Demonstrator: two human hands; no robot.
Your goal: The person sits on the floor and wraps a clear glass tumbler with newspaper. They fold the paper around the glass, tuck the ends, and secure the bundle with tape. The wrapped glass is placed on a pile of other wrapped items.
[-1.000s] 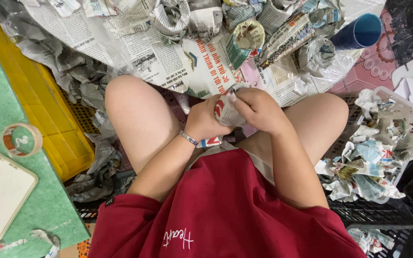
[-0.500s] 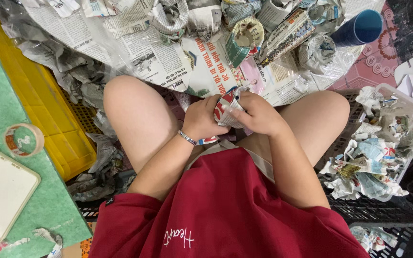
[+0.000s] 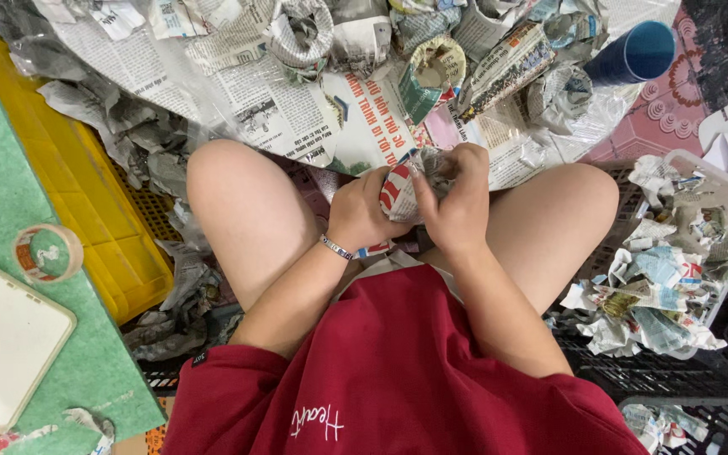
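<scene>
Far left of the hands, a roll of tape (image 3: 47, 253) lies flat on a green bench (image 3: 10, 185), beside a white tablet-like board (image 3: 2, 337). A yellow crate (image 3: 86, 219) sits between the bench and the left knee, probably to keep supplies in reach; crumpled grey paper fills the gap.

The left hand (image 3: 364, 211) cups a wad of newspaper (image 3: 410, 185) from below, fingers curled around it. The right hand (image 3: 457, 202) is pressed against the same wad from above, fingers bent over its top as if pinching the edge. The wad sits between both hands, above the lap and just short of the spread newspaper sheets (image 3: 280, 109) ahead.

Beyond the hands stand several paper-wrapped cups (image 3: 436, 72), close together. Farther right lies a blue cup (image 3: 634, 52) on its side. Right of the right knee, a white basket (image 3: 718, 211) holds scrap paper.

Open room is slight: only the lap itself is free.
</scene>
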